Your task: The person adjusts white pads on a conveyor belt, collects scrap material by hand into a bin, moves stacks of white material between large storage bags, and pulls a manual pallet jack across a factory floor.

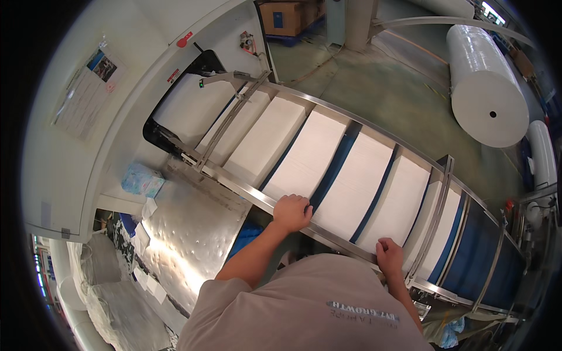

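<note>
Fingers of the left hand (293, 213) were found curled in, almost a fist, at the near rail of the conveyor (246, 190); whether anything was gripped could not be told. Fingers of the right hand (389, 255) were bent more loosely, farther along the same side of the conveyor; a hold on anything could not be confirmed there either. Just beyond both hands, white stacks (307, 153) of layered sheets lay crosswise on the conveyor, with strips of blue belt (339, 158) exposed between some. At the conveyor's left end, a dark-rimmed opening in a white machine housing (146, 35) was noted; past its far side, a large white roll (489, 111) stood.

Step in hand was judged to be tending or aligning the row. For the next move, fingers would need to be spread and the stack ends squared, without layers being disturbed.
</note>
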Tool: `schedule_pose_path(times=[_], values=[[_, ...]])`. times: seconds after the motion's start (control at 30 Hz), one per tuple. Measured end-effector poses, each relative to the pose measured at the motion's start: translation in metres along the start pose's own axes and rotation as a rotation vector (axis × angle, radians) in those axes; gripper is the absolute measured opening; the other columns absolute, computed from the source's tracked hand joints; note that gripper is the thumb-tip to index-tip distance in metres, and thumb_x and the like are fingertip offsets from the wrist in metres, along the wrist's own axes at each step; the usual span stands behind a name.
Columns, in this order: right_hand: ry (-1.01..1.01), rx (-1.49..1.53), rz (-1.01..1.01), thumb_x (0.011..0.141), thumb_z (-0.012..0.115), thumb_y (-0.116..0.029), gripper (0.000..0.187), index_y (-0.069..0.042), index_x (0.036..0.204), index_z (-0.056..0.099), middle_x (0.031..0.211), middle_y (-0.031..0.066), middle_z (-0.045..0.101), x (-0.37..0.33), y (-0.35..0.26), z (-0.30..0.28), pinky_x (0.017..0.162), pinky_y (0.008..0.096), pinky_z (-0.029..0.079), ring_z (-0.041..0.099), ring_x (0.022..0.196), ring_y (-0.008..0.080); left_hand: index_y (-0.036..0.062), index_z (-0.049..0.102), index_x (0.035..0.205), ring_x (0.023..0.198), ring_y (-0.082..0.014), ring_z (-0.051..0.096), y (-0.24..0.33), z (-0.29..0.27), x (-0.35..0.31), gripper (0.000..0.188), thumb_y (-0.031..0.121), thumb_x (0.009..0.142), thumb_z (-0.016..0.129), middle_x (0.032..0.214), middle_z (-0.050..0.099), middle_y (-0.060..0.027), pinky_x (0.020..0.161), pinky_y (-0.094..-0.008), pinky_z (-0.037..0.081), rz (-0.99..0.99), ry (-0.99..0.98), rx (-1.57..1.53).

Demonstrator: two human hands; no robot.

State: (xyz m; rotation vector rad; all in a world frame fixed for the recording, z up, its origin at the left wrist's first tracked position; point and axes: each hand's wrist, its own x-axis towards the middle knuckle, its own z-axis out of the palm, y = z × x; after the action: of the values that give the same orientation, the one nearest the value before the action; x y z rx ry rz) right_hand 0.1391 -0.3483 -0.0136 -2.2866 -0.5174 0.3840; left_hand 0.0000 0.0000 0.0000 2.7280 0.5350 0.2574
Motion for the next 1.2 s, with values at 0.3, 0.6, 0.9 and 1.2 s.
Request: schedule_pose_path(times=[0.3, 0.6, 0.9, 1.2], values=[[-0.023, -0.021, 0.019, 0.090, 0.070, -0.021, 0.020, -0.006, 0.102, 0.074, 0.087, 0.0155, 0.075, 0.0023, -0.0048, 0.0015, 0.074, 0.0401, 0.058, 0.074, 0.079, 0.0318, 0.0106, 0.072, 0.083, 0.082, -0.0311, 0.067, -0.0039, 0.0001, 0.0026, 0.016, 0.025, 0.085, 0.068, 0.083, 0.071, -0.0084, 0.074, -0.0457, 0.051, 0.007, 0.005, 0.025], [-0.027, -0.025, 0.047, 0.090, 0.070, -0.020, 0.018, -0.006, 0.101, 0.074, 0.087, 0.0142, 0.076, 0.0004, -0.0058, -0.0045, 0.075, 0.0389, 0.059, 0.075, 0.081, 0.0300, 0.0103, 0.069, 0.082, 0.084, -0.0293, 0.067, -0.0035, 0.0070, 0.0019, 0.016, 0.026, 0.086, 0.067, 0.084, 0.070, -0.0082, 0.077, -0.0448, 0.051, 0.043, 0.010, 0.004], [-0.014, -0.023, 0.031, 0.090, 0.071, -0.020, 0.018, -0.006, 0.101, 0.074, 0.087, 0.0145, 0.076, 0.0006, -0.0034, -0.0028, 0.075, 0.0397, 0.059, 0.075, 0.080, 0.0303, 0.0102, 0.069, 0.082, 0.085, -0.0290, 0.067, -0.0017, 0.0055, 0.0008, 0.016, 0.026, 0.087, 0.067, 0.084, 0.070, -0.0081, 0.077, -0.0444, 0.051, 0.022, 0.022, -0.001], [-0.012, -0.052, 0.037, 0.089, 0.071, -0.020, 0.017, -0.008, 0.101, 0.073, 0.086, 0.0138, 0.075, -0.0012, -0.0070, -0.0040, 0.073, 0.0405, 0.058, 0.073, 0.079, 0.0311, 0.0104, 0.070, 0.083, 0.084, -0.0288, 0.067, -0.0030, 0.0055, 0.0014, 0.017, 0.027, 0.086, 0.067, 0.083, 0.070, -0.0078, 0.077, -0.0447, 0.052, 0.028, -0.005, 0.021]])
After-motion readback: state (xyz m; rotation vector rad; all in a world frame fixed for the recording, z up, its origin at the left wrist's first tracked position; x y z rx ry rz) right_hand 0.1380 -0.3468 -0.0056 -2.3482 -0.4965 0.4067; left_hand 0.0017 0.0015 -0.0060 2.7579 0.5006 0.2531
